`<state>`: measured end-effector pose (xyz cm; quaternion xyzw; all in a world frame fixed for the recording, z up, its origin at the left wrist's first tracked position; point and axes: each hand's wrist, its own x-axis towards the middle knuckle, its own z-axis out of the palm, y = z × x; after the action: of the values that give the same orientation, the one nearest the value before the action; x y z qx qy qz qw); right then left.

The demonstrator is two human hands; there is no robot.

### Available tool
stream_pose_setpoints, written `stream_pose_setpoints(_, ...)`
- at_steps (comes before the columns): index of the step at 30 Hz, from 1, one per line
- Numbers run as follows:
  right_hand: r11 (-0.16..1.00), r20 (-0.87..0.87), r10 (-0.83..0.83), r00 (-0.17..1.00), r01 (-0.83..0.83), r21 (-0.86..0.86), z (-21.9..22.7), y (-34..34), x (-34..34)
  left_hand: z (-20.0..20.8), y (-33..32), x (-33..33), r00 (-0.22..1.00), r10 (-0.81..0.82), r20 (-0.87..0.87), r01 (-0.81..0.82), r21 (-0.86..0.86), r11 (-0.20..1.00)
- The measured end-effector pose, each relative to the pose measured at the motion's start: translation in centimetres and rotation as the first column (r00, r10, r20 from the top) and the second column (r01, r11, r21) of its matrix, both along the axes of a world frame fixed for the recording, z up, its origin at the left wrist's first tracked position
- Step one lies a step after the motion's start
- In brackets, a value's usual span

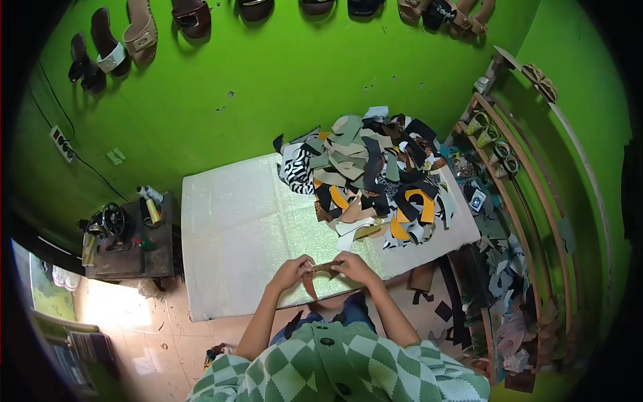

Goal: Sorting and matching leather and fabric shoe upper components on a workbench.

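Near the front edge of the pale table, a curved brown scrap of material is stretched between my two hands. My left hand pinches it at one side, where a pointed end hangs down. My right hand pinches the other side, fingers pressed together. Beyond my hands lies a large heap of cut scraps in green, black, orange, white, zebra and leopard patterns. Its nearest pieces lie a short way past my right hand.
A sewing machine and thread spools stand on a small dark table at left. Wooden racks with sandals line the right side. More scraps lie below them. Sandals hang along the green wall.
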<state>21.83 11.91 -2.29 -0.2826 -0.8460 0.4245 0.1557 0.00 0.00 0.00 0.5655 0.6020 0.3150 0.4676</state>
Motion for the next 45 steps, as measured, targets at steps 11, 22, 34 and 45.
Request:
stream_pose_setpoints(11, 0.941, 0.185, -0.264, 0.947, 0.211, 0.266, -1.9, 0.0, -1.9, -5.0, 2.4, 1.2, 0.794, 0.301, -0.527, -0.157, 0.301, 0.941)
stream_pose_setpoints(22, 0.849, 0.423, -0.140, 0.895, -0.112, 0.517, -5.5, -4.3, 1.9, -8.1, -2.2, 3.1, 0.605, -0.017, -0.796, 0.023, -0.004, 1.000)
stream_pose_setpoints(34, 0.894, 0.029, -0.278, 0.960, 0.247, 0.374, -2.8, -0.1, 3.1, -4.1, 1.6, 4.4, 0.740, 0.199, -0.642, -0.115, 0.170, 0.979)
stream_pose_setpoints(45, 0.715, -0.050, -0.561, 0.826, 0.514, 0.474, 4.7, 17.9, 9.1, 0.4, 19.8, 8.6, 0.745, 0.382, -0.546, -0.162, 0.408, 0.899)
